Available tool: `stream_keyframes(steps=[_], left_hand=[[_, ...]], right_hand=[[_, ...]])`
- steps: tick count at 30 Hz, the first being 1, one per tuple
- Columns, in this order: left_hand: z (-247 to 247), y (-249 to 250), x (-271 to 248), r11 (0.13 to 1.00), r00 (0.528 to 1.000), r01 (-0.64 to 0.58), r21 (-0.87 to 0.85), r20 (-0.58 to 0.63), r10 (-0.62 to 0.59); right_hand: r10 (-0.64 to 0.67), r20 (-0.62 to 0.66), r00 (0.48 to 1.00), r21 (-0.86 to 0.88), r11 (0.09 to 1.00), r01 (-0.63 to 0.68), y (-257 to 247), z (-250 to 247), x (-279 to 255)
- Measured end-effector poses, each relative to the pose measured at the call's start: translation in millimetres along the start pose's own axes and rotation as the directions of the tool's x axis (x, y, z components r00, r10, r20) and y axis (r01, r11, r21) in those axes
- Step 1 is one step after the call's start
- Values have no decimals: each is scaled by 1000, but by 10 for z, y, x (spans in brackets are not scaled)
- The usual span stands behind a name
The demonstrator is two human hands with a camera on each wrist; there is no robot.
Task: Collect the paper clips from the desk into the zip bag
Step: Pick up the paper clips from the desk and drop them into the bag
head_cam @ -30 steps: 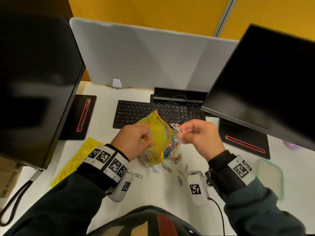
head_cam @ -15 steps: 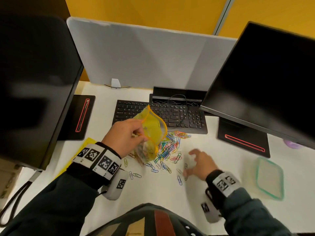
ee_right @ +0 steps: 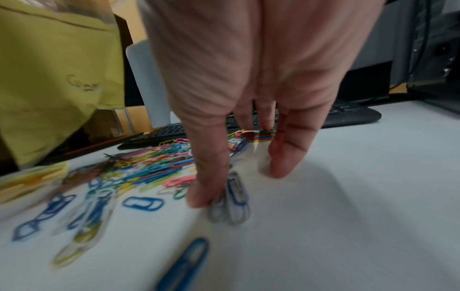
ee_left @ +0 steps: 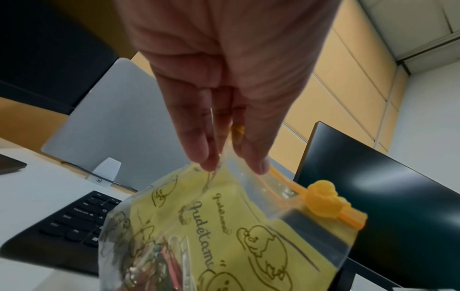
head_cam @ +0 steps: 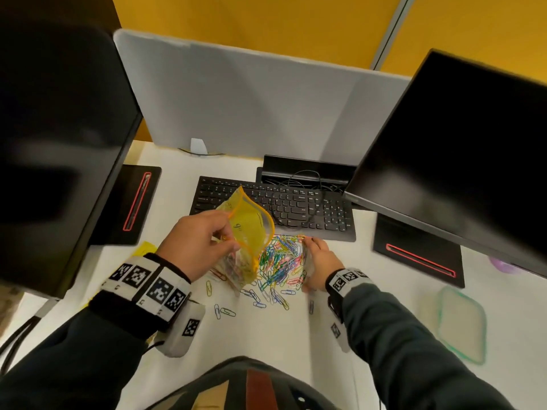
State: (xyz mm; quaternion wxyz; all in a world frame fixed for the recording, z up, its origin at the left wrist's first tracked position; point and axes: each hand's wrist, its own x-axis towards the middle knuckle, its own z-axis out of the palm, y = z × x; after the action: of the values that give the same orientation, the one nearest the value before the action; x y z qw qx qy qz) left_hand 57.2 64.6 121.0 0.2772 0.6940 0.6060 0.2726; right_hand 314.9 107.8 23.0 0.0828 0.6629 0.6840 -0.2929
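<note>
Overhead, left hand [head_cam: 198, 242] pinches the rim of a glossy clear-and-yellow zip bag [head_cam: 247, 232], mouth bowed open, some clips inside (orange slider at one end). Right hand [head_cam: 321, 261] lies flat on the white desk [head_cam: 296, 329], fingers straight, holding nothing, against a heap of coloured wire paper clips [head_cam: 279, 261] beside the bag.

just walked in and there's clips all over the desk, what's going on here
A person is gathering coloured paper clips off the white desk into a yellow zip bag. The left hand pinches the bag by its rim and holds it open above the pile; some clips already sit inside. The right hand is down on the desk at the pile's right edge, fingers straight, touching clips. Many clips are still loose, in front of the keyboard.
</note>
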Motion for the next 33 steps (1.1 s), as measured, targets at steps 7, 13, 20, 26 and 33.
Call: stream_keyframes(steps=[7, 13, 20, 26, 33], left_hand=[[-9, -59, -57, 1000, 1000, 20, 10, -17, -20], [126, -60, -39, 1000, 1000, -3, -16, 9, 3], [146, -51, -54, 1000, 998, 13, -23, 54, -11], [213, 51, -51, 1000, 993, -4, -8, 118, 5], [121, 12, -83, 1000, 998, -10, 23, 61, 9]], right_hand=[[-18, -122, 992, -41, 999, 14, 105, 154, -53], [-43, -189, 981, -103, 994, 23, 73, 428, -210], [122, -329, 936, 466, 884, 48, -67, 131, -427], [-215, -419, 882, 446, 797, 407, -808, -583, -751], [93, -522, 848, 469, 862, 194, -358, -482, -406]])
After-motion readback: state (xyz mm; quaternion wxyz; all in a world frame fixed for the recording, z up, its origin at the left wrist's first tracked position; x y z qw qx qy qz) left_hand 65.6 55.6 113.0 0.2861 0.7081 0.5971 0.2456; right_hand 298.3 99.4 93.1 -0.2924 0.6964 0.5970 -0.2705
